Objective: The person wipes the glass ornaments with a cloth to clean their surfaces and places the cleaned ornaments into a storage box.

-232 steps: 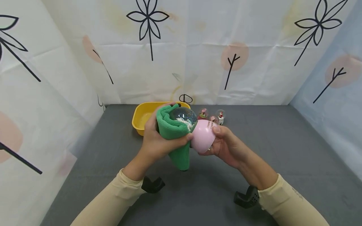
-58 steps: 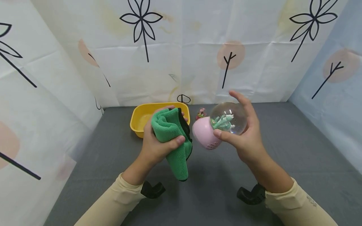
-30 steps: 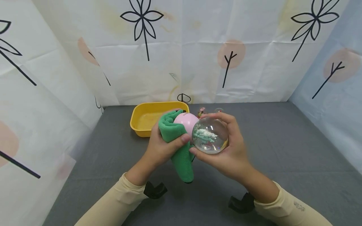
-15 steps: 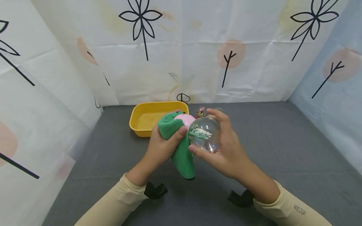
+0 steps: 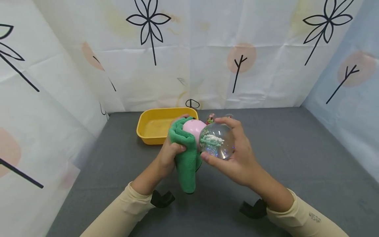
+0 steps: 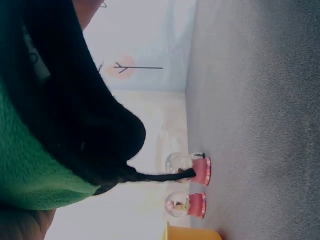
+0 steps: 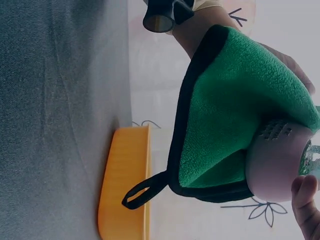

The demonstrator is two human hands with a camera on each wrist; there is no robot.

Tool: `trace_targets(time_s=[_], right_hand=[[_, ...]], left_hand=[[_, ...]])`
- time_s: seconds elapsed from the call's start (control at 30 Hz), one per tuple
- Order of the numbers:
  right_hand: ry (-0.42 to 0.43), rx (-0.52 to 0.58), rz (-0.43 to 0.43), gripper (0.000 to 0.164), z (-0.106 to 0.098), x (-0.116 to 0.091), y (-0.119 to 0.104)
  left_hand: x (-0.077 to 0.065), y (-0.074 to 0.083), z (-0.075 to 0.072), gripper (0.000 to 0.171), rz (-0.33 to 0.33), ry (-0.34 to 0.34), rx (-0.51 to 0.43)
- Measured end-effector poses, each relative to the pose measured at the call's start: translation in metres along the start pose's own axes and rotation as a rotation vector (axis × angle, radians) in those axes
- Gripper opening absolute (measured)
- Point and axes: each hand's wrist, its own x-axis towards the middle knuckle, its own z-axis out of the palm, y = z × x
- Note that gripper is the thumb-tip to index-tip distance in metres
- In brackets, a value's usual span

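Note:
My right hand [image 5: 240, 158] grips a snow globe by its clear glass ball [image 5: 217, 141], which has a white and green figure inside. The globe is tilted on its side, its pink base [image 5: 193, 128] pointing left into a green cloth [image 5: 186, 158]. Folded in my left hand [image 5: 168, 154], the cloth wraps partly round that base and hangs down below the thumb. In the right wrist view the cloth [image 7: 225, 110] shows a black border and a hanging loop, with the pink base [image 7: 275, 165] pressed against it. Both hands are held above the grey table.
A yellow basin [image 5: 148, 131] stands at the back left of the grey table [image 5: 281, 148]. Several small snow globes stand behind my right hand; two with pink bases, a nearer globe [image 6: 197, 205] and a farther globe [image 6: 202, 170], show in the left wrist view. A patterned curtain [image 5: 266, 82] closes off the back.
Earlier the globe's base was held and its ball lay against the cloth; the globe has since been turned round. Over the last half second, the left thumb has shifted on the cloth.

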Motion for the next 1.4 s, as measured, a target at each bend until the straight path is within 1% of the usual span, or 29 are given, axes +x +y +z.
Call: trace_targets(time_s=[0.07, 0.13, 0.17, 0.27, 0.33, 0.4, 0.5, 0.57, 0.63, 0.8, 0.9, 1.03, 1.1, 1.17, 1.23, 1.4], right_hand=[[-0.002, 0.059, 0.008, 0.084, -0.002, 0.000, 0.002], [0.010, 0.090, 0.014, 0.084, -0.006, 0.000, 0.002], [0.022, 0.093, 0.013, 0.084, -0.007, 0.000, 0.002], [0.058, 0.064, 0.029, 0.084, -0.011, 0.000, 0.002], [0.062, 0.048, 0.053, 0.085, -0.012, -0.001, 0.001], [0.056, 0.056, 0.090, 0.084, -0.012, -0.002, 0.001], [0.040, 0.092, 0.144, 0.076, -0.012, -0.003, 0.001], [0.031, 0.101, 0.159, 0.069, -0.012, -0.003, 0.002], [0.015, 0.078, 0.159, 0.064, -0.013, -0.003, 0.002], [-0.071, 0.004, 0.096, 0.073, -0.015, 0.001, 0.001], [-0.119, -0.011, 0.033, 0.077, -0.018, 0.004, 0.003], [-0.161, 0.045, -0.088, 0.078, -0.021, 0.007, 0.010], [-0.187, 0.081, -0.148, 0.076, -0.022, 0.009, 0.012], [-0.207, 0.082, -0.197, 0.071, -0.023, 0.011, 0.014], [-0.219, 0.044, -0.237, 0.066, -0.024, 0.014, 0.015], [-0.248, -0.113, -0.299, 0.055, -0.028, 0.015, 0.015]], left_hand=[[0.000, 0.001, 0.000, 0.082, 0.002, 0.001, -0.007], [-0.001, 0.000, 0.001, 0.076, 0.017, 0.007, -0.008], [-0.001, -0.001, 0.002, 0.077, 0.029, 0.011, -0.006], [-0.001, -0.003, 0.005, 0.087, 0.075, 0.045, 0.022], [0.000, -0.005, 0.008, 0.084, 0.080, 0.073, 0.062], [0.001, -0.005, 0.010, 0.077, 0.052, 0.097, 0.095], [0.001, -0.004, 0.012, 0.063, -0.017, 0.120, 0.148], [0.002, -0.003, 0.012, 0.058, -0.052, 0.129, 0.165], [0.002, -0.001, 0.012, 0.055, -0.064, 0.136, 0.176], [0.003, 0.001, 0.009, 0.054, -0.042, 0.154, 0.178], [0.003, 0.001, 0.007, 0.055, -0.021, 0.169, 0.187], [0.002, 0.001, 0.005, 0.057, 0.002, 0.178, 0.188], [0.002, 0.001, 0.004, 0.059, 0.008, 0.179, 0.189], [0.003, 0.000, 0.003, 0.062, 0.012, 0.181, 0.199], [0.003, 0.000, 0.001, 0.064, 0.012, 0.181, 0.214], [0.003, -0.001, -0.002, 0.066, 0.010, 0.188, 0.240]])
